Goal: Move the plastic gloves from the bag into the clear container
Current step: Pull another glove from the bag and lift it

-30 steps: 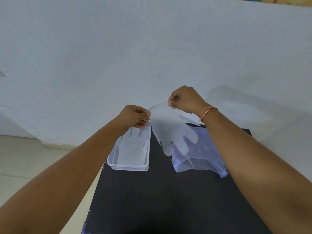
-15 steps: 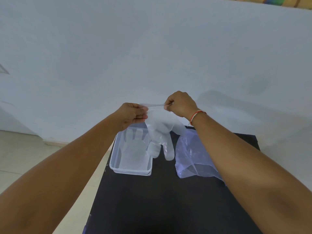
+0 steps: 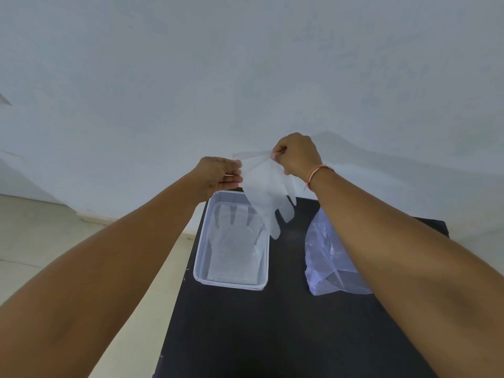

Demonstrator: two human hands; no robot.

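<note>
You hold one glove (image 3: 268, 192) in the air by its cuff, with both hands pinched on it. Your left hand (image 3: 218, 174) grips the left end of the cuff between thumb and fingers, and your right hand (image 3: 297, 156) is closed in a fist on the right end. The glove hangs with its fingers pointing down.

What has changed in the last second: the glove was hanging over the bag (image 3: 327, 255) and the bare table (image 3: 272, 336) between bag and box, and now it has travelled to the left. Its fingertips now hang over the far right corner of the box (image 3: 201, 279), at the rim, and not yet inside. Both hands moved left together, and the right hand is a little higher than the left.

For the task this means the carry is almost finished. One glove already lies flat in the box, fingers toward the wall, so this is at least the second one. I judge that you need to go a bit more to the left and then lower, so the glove lies on the first one and does not hang over the rim. The bag lies on the table at the right, near your right forearm; how many gloves are left in it I cannot tell.
</note>
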